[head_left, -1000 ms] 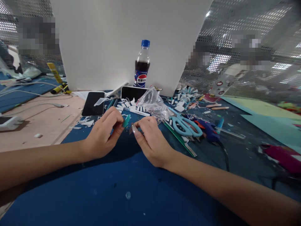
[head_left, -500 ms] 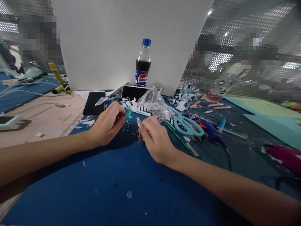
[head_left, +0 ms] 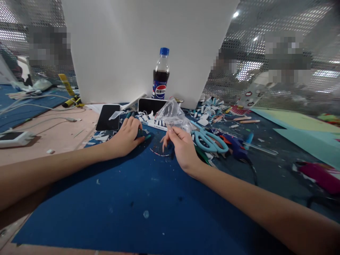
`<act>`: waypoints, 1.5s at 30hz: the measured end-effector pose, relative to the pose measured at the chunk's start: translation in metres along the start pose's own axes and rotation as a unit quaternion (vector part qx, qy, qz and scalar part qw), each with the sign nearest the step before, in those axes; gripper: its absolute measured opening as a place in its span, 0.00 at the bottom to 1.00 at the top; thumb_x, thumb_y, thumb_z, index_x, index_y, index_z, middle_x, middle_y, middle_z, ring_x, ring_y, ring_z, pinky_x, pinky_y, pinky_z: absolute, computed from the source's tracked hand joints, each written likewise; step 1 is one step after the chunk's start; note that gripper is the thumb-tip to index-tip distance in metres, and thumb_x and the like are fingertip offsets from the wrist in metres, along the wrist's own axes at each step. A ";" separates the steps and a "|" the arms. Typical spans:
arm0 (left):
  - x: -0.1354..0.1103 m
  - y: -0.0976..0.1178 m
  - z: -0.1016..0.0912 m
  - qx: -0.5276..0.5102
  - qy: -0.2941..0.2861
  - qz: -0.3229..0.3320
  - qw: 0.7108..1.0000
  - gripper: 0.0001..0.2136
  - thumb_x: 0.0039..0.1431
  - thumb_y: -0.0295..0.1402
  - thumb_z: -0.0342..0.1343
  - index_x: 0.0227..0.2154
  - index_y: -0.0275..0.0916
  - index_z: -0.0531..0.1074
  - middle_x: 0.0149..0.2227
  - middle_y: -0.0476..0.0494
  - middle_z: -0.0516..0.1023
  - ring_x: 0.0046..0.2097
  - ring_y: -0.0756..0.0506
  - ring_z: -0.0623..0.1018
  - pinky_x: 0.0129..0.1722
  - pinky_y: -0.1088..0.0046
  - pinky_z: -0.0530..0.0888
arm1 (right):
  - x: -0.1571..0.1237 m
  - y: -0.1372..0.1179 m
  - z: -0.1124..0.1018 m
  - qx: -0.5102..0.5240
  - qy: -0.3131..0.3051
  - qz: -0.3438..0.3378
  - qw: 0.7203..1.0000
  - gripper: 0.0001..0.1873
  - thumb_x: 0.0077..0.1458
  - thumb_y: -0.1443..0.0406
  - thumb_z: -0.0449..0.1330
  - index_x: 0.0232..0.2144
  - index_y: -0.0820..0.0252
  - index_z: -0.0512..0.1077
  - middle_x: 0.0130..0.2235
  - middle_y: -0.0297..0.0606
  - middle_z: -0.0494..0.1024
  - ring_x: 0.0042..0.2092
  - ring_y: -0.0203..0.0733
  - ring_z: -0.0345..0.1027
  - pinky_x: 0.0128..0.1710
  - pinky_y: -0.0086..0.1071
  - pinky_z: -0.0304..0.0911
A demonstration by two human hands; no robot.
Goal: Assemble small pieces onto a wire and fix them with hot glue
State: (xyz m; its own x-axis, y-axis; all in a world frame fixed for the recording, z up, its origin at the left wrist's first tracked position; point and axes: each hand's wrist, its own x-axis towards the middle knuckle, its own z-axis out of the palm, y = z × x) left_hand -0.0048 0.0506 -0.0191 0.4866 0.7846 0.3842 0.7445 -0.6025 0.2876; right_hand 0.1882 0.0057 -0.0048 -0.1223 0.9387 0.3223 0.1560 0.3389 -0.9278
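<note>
My left hand (head_left: pixel 128 137) rests on the blue mat (head_left: pixel 111 198), fingers curled downward. A small teal piece (head_left: pixel 147 137) shows at its thumb tip; the rest of it is hidden by the fingers. To the right, my right hand (head_left: pixel 183 143) is closed, thumb against the index finger, the other fingers bent down and blurred. Whatever it may hold is not visible. Beneath those fingers a thin curved pinkish strand (head_left: pixel 158 153) lies on the mat. Behind the right hand sits a crumpled clear plastic bag (head_left: pixel 174 112), with a white marker-like stick (head_left: pixel 157 125) beside it.
Light-blue scissors (head_left: pixel 208 140) and a blue glue gun (head_left: pixel 237 147) lie to the right. A phone (head_left: pixel 108 117) lies left; another dark-screened phone (head_left: pixel 151 105) leans behind. A cola bottle (head_left: pixel 160 79) stands before a white board (head_left: pixel 119 42). Paper scraps (head_left: pixel 209 108) are heaped behind.
My left hand has lowered to the mat with the teal piece. My right hand has shifted slightly right and turned, its fingers now pointing down; the curved strand has come into view.
</note>
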 end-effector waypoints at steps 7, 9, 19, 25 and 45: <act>0.005 -0.006 -0.002 -0.117 -0.069 -0.050 0.989 0.08 0.51 0.30 0.50 0.34 0.39 0.59 0.38 0.45 0.62 0.39 0.45 0.64 0.38 0.67 0.63 | 0.004 0.010 -0.002 0.056 0.023 0.036 0.998 0.19 0.59 0.59 0.49 0.17 0.58 0.61 0.19 0.32 0.65 0.25 0.35 0.64 0.27 0.31 0.64; 0.005 -0.007 -0.002 -0.130 -0.071 -0.040 0.988 0.09 0.49 0.28 0.49 0.35 0.39 0.59 0.38 0.45 0.63 0.39 0.46 0.63 0.38 0.68 0.63 | 0.004 0.009 -0.002 0.057 0.025 0.046 0.997 0.19 0.59 0.60 0.49 0.17 0.58 0.61 0.19 0.32 0.64 0.25 0.35 0.64 0.27 0.31 0.64; 0.005 -0.003 -0.004 -0.175 -0.047 -0.090 0.979 0.03 0.53 0.29 0.48 0.31 0.39 0.61 0.33 0.47 0.62 0.34 0.48 0.63 0.35 0.70 0.60 | 0.004 0.006 -0.001 0.069 0.044 0.063 0.995 0.20 0.59 0.61 0.49 0.16 0.58 0.60 0.18 0.32 0.63 0.24 0.34 0.64 0.26 0.30 0.63; 0.006 0.000 -0.007 -0.181 -0.021 -0.119 0.976 0.05 0.54 0.34 0.50 0.30 0.39 0.60 0.28 0.50 0.62 0.31 0.49 0.63 0.31 0.72 0.59 | 0.004 0.005 -0.001 0.069 0.052 0.062 0.994 0.21 0.59 0.62 0.49 0.15 0.59 0.60 0.18 0.32 0.64 0.24 0.35 0.64 0.27 0.31 0.62; -0.004 0.040 -0.015 0.094 -0.169 0.251 0.949 0.12 0.61 0.38 0.44 0.34 0.37 0.68 0.29 0.45 0.74 0.30 0.48 0.72 0.29 0.73 0.64 | 0.007 0.008 0.004 0.079 0.067 0.047 0.994 0.20 0.58 0.63 0.50 0.16 0.59 0.60 0.17 0.30 0.65 0.22 0.33 0.62 0.27 0.30 0.58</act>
State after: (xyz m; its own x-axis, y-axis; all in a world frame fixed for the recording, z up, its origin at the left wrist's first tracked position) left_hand 0.0160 0.0211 0.0034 0.8962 0.4274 0.1189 0.4335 -0.9006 -0.0299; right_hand 0.1850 0.0149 -0.0104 0.0179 0.9691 0.2461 0.0041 0.2460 -0.9693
